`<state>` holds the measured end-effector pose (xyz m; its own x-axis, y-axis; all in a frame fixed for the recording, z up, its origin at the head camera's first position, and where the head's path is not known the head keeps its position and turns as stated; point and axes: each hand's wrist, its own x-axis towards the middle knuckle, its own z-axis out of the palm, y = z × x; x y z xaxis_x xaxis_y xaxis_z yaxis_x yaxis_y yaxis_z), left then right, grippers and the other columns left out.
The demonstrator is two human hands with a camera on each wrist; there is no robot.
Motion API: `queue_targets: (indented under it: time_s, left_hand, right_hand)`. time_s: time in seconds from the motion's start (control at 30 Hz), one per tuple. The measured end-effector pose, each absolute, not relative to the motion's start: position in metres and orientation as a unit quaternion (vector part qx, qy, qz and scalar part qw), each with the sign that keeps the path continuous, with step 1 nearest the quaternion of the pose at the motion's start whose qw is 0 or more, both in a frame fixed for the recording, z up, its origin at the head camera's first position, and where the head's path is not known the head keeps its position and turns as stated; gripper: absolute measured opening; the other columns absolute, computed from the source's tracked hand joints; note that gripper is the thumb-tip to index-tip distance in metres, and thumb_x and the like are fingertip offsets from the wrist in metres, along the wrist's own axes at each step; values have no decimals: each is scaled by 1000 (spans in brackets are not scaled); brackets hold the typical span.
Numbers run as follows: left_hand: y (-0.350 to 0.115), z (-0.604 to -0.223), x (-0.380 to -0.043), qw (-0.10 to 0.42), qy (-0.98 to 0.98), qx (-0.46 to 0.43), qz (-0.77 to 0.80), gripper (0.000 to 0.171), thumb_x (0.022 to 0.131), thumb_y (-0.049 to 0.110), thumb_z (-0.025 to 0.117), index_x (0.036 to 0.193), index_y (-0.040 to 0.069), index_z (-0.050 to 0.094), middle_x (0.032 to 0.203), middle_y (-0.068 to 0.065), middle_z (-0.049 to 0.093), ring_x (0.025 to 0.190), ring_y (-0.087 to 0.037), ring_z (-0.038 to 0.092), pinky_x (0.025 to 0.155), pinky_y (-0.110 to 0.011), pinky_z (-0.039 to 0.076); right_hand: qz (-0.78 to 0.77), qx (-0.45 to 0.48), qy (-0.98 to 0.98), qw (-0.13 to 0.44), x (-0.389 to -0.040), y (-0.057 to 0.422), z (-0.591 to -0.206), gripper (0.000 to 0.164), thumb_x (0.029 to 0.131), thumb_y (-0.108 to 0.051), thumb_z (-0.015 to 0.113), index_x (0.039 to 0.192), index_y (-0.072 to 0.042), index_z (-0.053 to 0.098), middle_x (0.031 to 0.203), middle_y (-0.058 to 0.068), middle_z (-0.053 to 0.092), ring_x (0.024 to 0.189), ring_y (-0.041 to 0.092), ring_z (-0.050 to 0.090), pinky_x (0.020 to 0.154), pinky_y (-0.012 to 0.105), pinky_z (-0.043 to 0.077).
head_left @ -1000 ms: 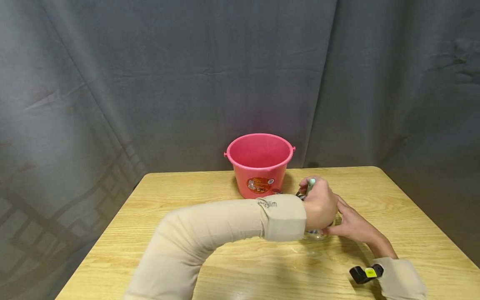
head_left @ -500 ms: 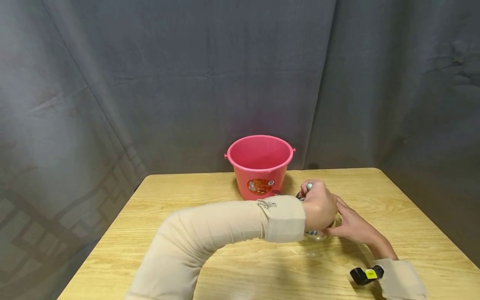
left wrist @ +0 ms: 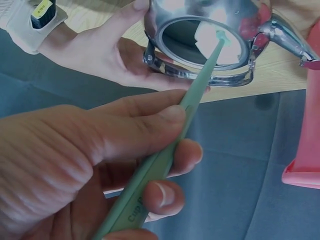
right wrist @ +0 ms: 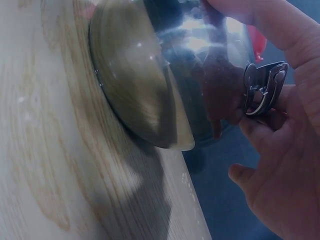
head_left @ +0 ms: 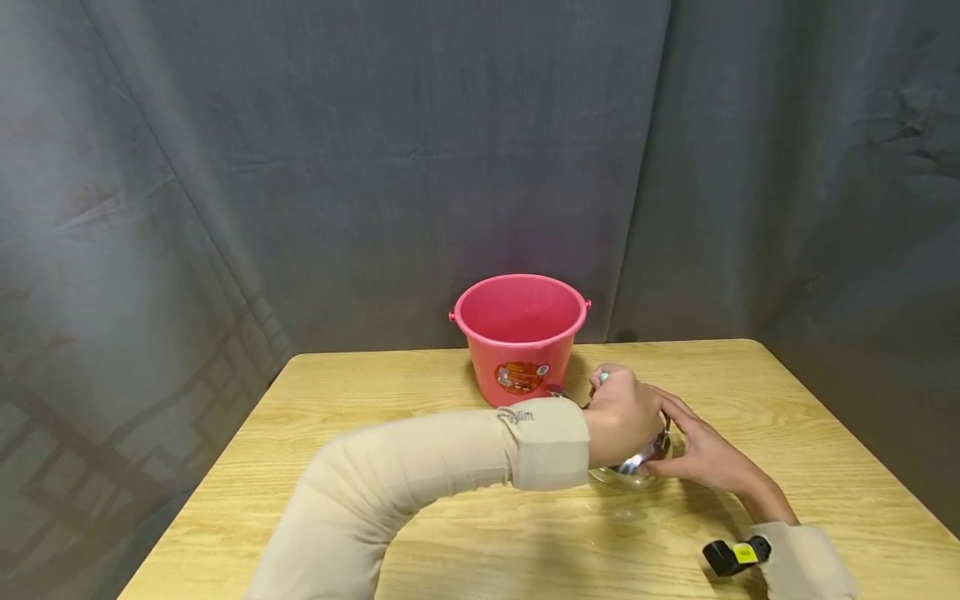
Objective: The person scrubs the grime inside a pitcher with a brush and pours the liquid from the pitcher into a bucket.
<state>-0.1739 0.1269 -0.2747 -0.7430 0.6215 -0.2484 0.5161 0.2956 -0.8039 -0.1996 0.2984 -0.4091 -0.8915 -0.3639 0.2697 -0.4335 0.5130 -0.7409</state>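
Note:
A shiny metal kettle (left wrist: 195, 9) stands on the table at the right in the head view, partly covered by both hands. Its lidless mouth faces the left wrist camera, the bail handle (left wrist: 230, 80) folded down beside it and the spout (left wrist: 290, 37) pointing away. My left hand (head_left: 622, 417) pinches a green-handled cup brush (left wrist: 197, 90) between thumb and fingers. The brush's white sponge head (left wrist: 204, 42) sits inside the kettle's mouth. With thumb and fingers spread round its side, my right hand (head_left: 701, 450) holds the kettle near the handle's hinge (right wrist: 262, 87).
A pink bucket (head_left: 480, 354) stands on the wooden table (head_left: 375, 375) behind the kettle, close to the spout. Grey curtains (head_left: 375, 208) hang behind the table and along its sides. A small black camera (head_left: 723, 557) is strapped at the right wrist.
The left hand has shifted slightly left and down, and the brush handle's end shows lower. More of the kettle's side now shows between the hands. The right hand stays nearly in place.

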Motion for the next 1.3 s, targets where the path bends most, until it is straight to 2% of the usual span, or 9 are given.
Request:
queue_targets:
  time_s: [0.23, 0.5, 0.77, 1.1, 1.3]
  left_hand:
    - [119, -276, -178, 70, -805, -361, 465, 25, 100, 24, 45, 121, 35, 57, 97, 5, 53, 70, -14, 42, 49, -34, 35]
    - [106, -277, -183, 94, -786, -389, 472, 31, 100, 23, 47, 128, 35, 58, 105, 5, 59, 80, -13, 51, 56, -30, 45]
    - [96, -281, -187, 142, -775, -416, 454, 27, 102, 21, 45, 115, 31, 65, 95, 4, 58, 73, -12, 49, 51, -30, 43]
    - [86, -287, -188, 204, -763, -432, 435, 25, 103, 23, 42, 107, 29, 65, 82, 5, 51, 63, -10, 43, 48, -25, 39]
    - [81, -290, -187, 209, -774, -435, 410, 23, 103, 26, 43, 106, 32, 66, 83, 5, 54, 64, -9, 44, 49, -23, 40]
  right_hand:
    - [436, 240, -866, 49, -201, 300, -412, 103, 73, -15, 85, 154, -14, 22, 155, 23, 15, 135, 53, 14, 92, 76, 20]
    - [428, 244, -869, 57, -203, 299, -412, 105, 72, -17, 86, 154, -16, 22, 155, 23, 17, 135, 53, 15, 92, 76, 20]
    - [415, 241, -875, 63, -202, 299, -410, 105, 71, -19, 87, 154, -14, 22, 154, 23, 18, 134, 53, 18, 92, 75, 23]
    - [418, 240, -874, 68, -201, 297, -410, 106, 70, -18, 87, 154, -14, 23, 154, 24, 20, 133, 54, 20, 92, 76, 23]
    - [415, 235, -876, 65, -200, 296, -410, 106, 71, -19, 87, 154, -13, 22, 154, 24, 19, 133, 54, 20, 91, 76, 24]
